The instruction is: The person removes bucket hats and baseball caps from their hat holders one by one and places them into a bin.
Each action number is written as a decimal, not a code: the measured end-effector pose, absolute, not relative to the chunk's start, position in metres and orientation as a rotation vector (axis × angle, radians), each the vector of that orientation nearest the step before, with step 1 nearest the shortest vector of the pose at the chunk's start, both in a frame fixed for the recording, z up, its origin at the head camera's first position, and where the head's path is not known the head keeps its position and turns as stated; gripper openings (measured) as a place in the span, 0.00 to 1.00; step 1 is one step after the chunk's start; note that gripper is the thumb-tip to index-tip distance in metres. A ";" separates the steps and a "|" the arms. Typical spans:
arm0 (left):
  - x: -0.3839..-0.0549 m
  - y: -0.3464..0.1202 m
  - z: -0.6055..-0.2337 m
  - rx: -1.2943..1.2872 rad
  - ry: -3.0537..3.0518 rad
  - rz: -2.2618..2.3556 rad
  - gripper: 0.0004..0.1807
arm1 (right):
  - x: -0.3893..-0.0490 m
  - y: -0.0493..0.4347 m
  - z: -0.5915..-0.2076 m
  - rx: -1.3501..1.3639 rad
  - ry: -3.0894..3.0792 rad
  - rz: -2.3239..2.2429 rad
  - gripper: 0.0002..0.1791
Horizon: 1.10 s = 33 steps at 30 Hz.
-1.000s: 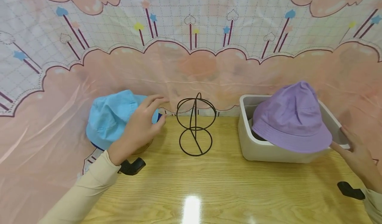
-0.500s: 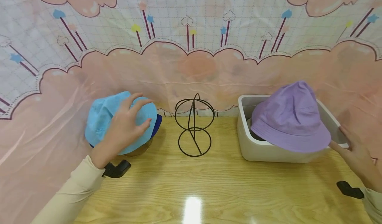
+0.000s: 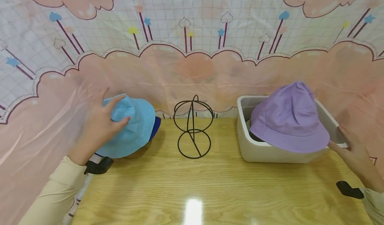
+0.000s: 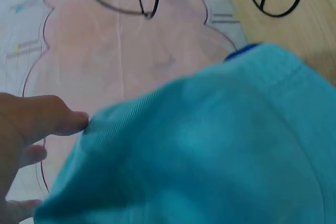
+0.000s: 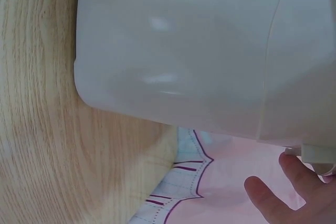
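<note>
A light blue bucket hat (image 3: 135,125) sits at the left, with a dark blue edge (image 3: 155,128) showing under its brim. My left hand (image 3: 100,121) is over the hat's left side, thumb and fingers spread apart; in the left wrist view a fingertip (image 4: 79,123) is right at the fabric's edge. A purple bucket hat (image 3: 289,118) rests tilted on a grey-white storage bin (image 3: 273,153), its brim hanging over the front wall. At the bin's right end, my right hand (image 3: 357,151) grips the rim near the corner, thumb beside the purple brim.
Between hat and bin stands a black wire hat stand (image 3: 193,128) with two rings. A thin round base (image 3: 139,153) shows below the blue hat. The wooden table (image 3: 180,185) meets a patterned cloth backdrop (image 3: 192,68) behind everything.
My left hand has moved leftward across the blue hat, from its right brim to its left side, uncovering the right part. My right hand has stayed at the bin.
</note>
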<state>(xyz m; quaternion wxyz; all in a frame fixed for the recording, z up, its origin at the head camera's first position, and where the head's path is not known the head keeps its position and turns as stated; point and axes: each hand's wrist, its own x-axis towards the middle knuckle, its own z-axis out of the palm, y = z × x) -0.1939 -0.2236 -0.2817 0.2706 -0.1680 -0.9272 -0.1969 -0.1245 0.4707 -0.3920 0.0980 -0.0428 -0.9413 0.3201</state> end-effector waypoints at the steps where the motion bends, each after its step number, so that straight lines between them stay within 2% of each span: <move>1: -0.195 -0.227 -0.282 -0.464 -2.501 -0.545 0.32 | -0.124 0.471 -0.392 -0.129 -2.787 0.945 0.44; 10: -0.200 -0.246 -0.289 -0.640 -2.661 -0.583 0.25 | -0.121 0.475 -0.392 -0.130 -2.787 0.966 0.43; 17: -0.202 -0.257 -0.286 -0.758 -2.740 -0.669 0.38 | -0.122 0.477 -0.393 -0.142 -2.771 0.961 0.44; 26: -0.202 -0.259 -0.285 -0.632 -2.559 -0.670 0.35 | -0.121 0.475 -0.396 -0.092 -2.742 0.974 0.42; 33: -0.196 -0.261 -0.267 -0.545 -2.498 -0.655 0.32 | -0.123 0.473 -0.394 -0.110 -2.772 0.963 0.43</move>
